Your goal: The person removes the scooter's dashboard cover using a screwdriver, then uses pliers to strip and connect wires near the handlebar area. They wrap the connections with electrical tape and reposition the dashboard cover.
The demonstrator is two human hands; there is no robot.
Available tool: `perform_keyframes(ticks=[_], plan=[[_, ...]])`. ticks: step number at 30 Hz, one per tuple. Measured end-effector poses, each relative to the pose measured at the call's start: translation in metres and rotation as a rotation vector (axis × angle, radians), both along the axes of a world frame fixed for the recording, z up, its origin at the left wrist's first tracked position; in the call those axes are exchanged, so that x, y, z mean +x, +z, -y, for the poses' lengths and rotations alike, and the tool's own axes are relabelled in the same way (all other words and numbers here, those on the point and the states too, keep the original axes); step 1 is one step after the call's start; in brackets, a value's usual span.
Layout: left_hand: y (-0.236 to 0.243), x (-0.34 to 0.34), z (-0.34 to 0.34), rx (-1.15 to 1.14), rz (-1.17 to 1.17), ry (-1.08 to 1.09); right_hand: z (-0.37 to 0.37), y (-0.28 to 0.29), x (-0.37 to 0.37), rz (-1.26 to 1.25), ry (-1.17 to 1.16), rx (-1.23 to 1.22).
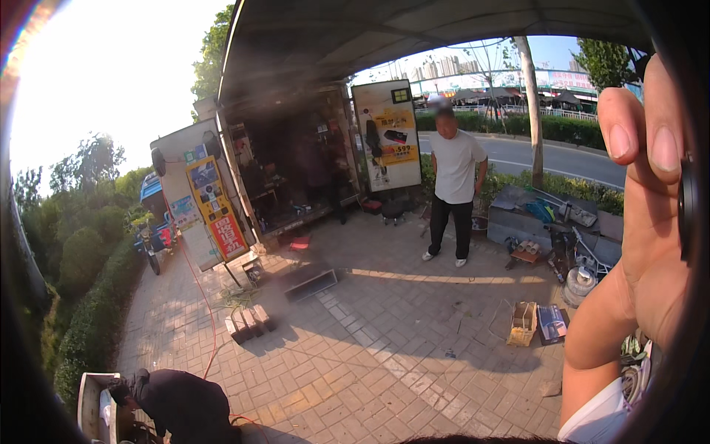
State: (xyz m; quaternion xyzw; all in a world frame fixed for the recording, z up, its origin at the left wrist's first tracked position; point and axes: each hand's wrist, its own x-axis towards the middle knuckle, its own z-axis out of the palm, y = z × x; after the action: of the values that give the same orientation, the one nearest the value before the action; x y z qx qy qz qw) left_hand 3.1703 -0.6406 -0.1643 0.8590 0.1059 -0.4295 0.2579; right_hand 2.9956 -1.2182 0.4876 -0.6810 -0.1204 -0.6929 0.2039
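Observation:
My right hand (651, 200) is raised close in front at the right edge, its bare forearm rising from below. Two fingers are bent over, tips pointing down toward the palm. Beside the fingers and palm sits a dark rounded piece (688, 211), cut off by the rim of the picture. Whatever the hand grips there is mostly hidden, and the thumb does not show. A white sleeve or cloth (600, 414) shows at the lower end of this arm. My left hand is out of view.
A person in a white shirt (455, 166) stands on the brick paving (355, 362). Another, in dark clothes (185, 403), bends over a pale bin (92, 399). A cardboard box (522, 324), stacked bricks (248, 323), metal parts (580, 285), a red hose (200, 285) and an open stall (296, 163) surround them.

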Motion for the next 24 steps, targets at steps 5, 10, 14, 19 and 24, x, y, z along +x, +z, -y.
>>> perform_keyframes(ticks=[5, 10, 14, 19, 24], plan=[[0.013, 0.219, 0.116, -0.136, 0.293, -0.167, 0.064, 0.039, 0.093, -0.044, -0.182, -0.086], [0.038, 0.386, 0.251, -0.555, 0.499, 0.079, 0.166, -0.015, 0.211, -0.199, -0.2, 0.024], [0.038, 0.455, 0.33, -0.539, 0.502, 0.038, 0.264, -0.091, 0.328, -0.286, -0.099, 0.143], [0.0, 0.458, 0.359, -0.023, 0.28, -0.174, 0.398, -0.121, 0.456, -0.317, -0.028, 0.181], [-0.03, 0.474, 0.391, 0.169, -0.207, -0.056, 0.499, -0.112, 0.567, -0.337, -0.031, 0.15]])
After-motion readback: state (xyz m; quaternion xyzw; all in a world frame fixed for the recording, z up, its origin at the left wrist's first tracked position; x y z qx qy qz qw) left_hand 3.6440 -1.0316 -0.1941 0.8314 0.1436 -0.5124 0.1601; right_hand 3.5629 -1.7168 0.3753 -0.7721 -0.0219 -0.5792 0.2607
